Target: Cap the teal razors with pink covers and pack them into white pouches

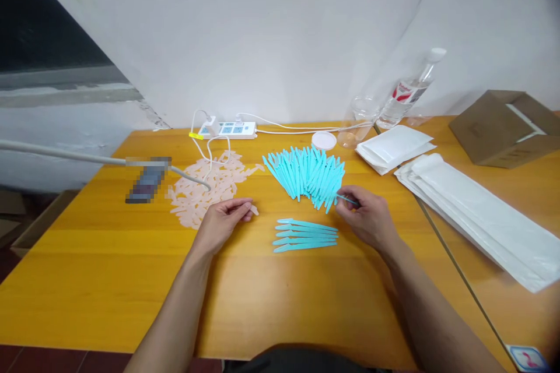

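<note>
Your left hand (225, 217) pinches a pink piece (254, 210), your right hand (367, 214) a blue stick (349, 200), both nearly closed; a careless sweep could scatter the blue row (306, 233) between blue heap (301, 170) and front edge of the surface (271, 309); that drooping grey cable (192, 177) might drag the pink pile (196, 201), towards the back-left corner.

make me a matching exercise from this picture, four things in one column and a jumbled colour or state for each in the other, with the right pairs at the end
Things
1. left hand
2. right hand
3. bottle
4. box

Colour or state
A. brown
B. holding a turquoise piece
C. clear, with a white cap
D. holding a pink piece

Right pairs: 1-D, 2-B, 3-C, 4-A
</note>
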